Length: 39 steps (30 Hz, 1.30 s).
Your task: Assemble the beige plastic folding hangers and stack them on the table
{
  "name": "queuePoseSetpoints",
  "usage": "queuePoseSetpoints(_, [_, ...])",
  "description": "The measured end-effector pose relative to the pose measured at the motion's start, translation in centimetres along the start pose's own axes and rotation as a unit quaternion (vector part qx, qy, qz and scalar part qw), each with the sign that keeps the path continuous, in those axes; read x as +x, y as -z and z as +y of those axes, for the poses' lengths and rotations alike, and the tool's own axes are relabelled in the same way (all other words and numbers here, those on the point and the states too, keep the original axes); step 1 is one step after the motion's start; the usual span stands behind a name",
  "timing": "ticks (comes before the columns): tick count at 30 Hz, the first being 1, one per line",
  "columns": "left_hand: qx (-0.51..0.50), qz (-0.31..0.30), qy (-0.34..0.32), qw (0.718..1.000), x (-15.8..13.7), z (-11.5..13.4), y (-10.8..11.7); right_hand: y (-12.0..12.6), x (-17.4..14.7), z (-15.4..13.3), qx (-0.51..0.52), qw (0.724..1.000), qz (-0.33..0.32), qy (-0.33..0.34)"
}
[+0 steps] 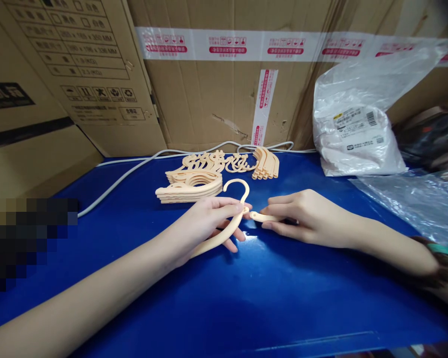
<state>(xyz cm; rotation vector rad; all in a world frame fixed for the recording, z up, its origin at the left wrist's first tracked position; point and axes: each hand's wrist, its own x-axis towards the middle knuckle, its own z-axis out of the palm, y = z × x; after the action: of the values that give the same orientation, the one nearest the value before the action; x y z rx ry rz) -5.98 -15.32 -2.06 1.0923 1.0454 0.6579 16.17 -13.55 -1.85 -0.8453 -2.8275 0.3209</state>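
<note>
My left hand (218,216) is closed on a cream plastic hanger piece (224,234), a hook joined to one curved arm. The hook (242,186) points up and curls to the left, while the arm runs down under my wrist. In my right hand (302,219), a separate cream hanger arm (263,217) is gripped, most of it covered by the fingers. Its holed end lies just right of the joint below the hook, with a small gap between them. Behind my left hand sits a stack of folded hangers (190,190).
Loose hooks (237,163) and a pile of hanger arms (266,163) lie at the back of the blue table (224,308). A white cable (123,181) runs behind them, before cardboard boxes (201,94). At right stand a white plastic bag (354,134) and clear film (406,199).
</note>
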Motion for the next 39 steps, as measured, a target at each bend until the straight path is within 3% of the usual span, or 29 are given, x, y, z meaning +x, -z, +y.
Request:
queuePoseSetpoints(10, [0.019, -0.03, 0.002, 0.999, -0.02, -0.04, 0.35, -0.47, -0.07, -0.05, -0.084, 0.995, 0.05, -0.011])
queuePoseSetpoints(39, [0.024, -0.037, 0.011, 0.999, 0.07, -0.2, 0.55, -0.95, 0.03, -0.23, -0.179, 0.979, 0.099, 0.024])
